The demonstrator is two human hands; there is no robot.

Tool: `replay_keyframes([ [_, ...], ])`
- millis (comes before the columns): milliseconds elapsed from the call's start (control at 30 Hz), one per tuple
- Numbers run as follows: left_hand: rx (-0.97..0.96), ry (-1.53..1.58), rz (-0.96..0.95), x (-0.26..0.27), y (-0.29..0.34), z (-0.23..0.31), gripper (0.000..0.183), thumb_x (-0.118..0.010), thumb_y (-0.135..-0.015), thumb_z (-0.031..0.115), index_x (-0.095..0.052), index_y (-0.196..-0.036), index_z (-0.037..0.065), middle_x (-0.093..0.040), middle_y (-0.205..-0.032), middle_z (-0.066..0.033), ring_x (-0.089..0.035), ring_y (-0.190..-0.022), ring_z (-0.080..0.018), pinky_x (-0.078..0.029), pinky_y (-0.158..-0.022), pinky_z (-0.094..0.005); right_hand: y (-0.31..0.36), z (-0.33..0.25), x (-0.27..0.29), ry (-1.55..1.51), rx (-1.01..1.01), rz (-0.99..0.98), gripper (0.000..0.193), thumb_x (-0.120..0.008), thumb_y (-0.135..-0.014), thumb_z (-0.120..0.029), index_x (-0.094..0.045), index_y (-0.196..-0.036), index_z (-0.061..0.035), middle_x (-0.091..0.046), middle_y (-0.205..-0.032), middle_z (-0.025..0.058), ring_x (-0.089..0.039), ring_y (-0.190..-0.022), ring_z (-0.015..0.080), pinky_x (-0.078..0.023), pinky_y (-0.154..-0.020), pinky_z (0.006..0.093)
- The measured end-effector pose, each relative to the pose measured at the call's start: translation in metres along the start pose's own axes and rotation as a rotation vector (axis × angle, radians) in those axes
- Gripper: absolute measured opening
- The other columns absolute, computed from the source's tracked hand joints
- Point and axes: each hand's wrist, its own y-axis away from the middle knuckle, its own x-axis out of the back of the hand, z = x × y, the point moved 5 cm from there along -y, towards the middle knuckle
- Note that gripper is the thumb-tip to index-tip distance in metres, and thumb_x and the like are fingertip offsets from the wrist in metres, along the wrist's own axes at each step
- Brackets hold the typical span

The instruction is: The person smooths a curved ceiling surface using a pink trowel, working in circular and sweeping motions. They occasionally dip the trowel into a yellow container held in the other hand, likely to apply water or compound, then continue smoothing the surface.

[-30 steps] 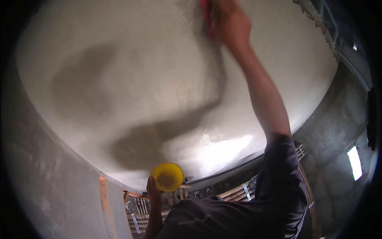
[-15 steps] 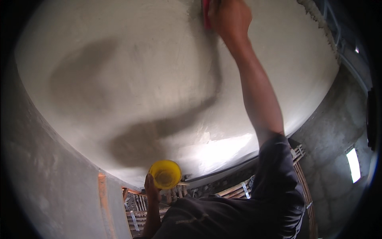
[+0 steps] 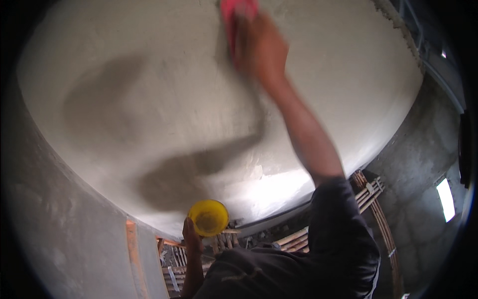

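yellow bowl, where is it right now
In the head view, the yellow bowl is low and slightly left of centre, held at its left side by the left hand, near the lower edge of the pale plastered wall.

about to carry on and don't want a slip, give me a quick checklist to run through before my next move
1. Left hand on the yellow bowl: ok, it grips the left side.
2. Enough in the bowl: cannot tell, the contents show only as a dull patch.
3. Right hand on the red hand tool: ok, fingers wrapped round it.
4. Tool flat against the plastered wall: cannot tell, it is blurred and partly hidden.
5. Even light on the wall: not ok, dark shadows cross it.
6. Firm footing: cannot tell, the feet are out of view.
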Motion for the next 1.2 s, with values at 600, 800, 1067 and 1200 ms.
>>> replay_keyframes([
  [600, -0.024, 0.097, -0.021, 0.000, -0.016, -0.002, 0.046, -0.043, -0.107, 0.036, -0.050, -0.136, 0.002, -0.059, -0.125, -0.0105, -0.060, -0.113, -0.0226, -0.052, -0.092, -0.0365, 0.160, 0.022, -0.008, -0.104, 0.077, -0.137, 0.052, -0.069, -0.074, -0.005, -0.065, -0.124, -0.0180, -0.066, -0.105, 0.0146, -0.066, -0.093, 0.0335, -0.056, -0.074, 0.0431],
  [800, -0.087, 0.037, -0.052, -0.009, -0.014, 0.015, 0.044, -0.043, -0.107, 0.034, -0.051, -0.136, 0.002, -0.059, -0.122, -0.0103, -0.059, -0.112, -0.0204, -0.049, -0.094, -0.0362, -0.090, 0.047, 0.025, 0.212, 0.020, 0.344, 0.023, -0.050, -0.098, -0.017, -0.065, -0.101, 0.0002, -0.065, -0.103, 0.0194, -0.065, -0.089, 0.0340, -0.051, -0.077, 0.0439],
  [1067, -0.172, -0.186, -0.090, -0.020, -0.025, 0.021, 0.050, -0.041, -0.106, 0.040, -0.048, -0.138, 0.002, -0.058, -0.126, -0.0118, -0.058, -0.115, -0.0209, -0.052, -0.092, -0.0347, 0.158, -0.058, 0.006, -0.538, 0.396, -0.433, 0.034, -0.074, -0.081, -0.018, -0.070, -0.115, -0.0152, -0.069, -0.109, 0.0101, -0.067, -0.104, 0.0288, -0.058, -0.080, 0.0416],
  [1200, -0.097, -0.099, -0.055, -0.040, -0.017, 0.028, 0.048, -0.039, -0.107, 0.036, -0.050, -0.136, 0.000, -0.058, -0.126, -0.0129, -0.058, -0.113, -0.0206, -0.050, -0.093, -0.0336, 0.295, -0.110, 0.006, -0.579, 0.504, -1.377, 0.017, -0.065, -0.087, -0.023, -0.070, -0.102, -0.0171, -0.071, -0.100, 0.0053, -0.072, -0.086, 0.0252, -0.059, -0.062, 0.0403],
])
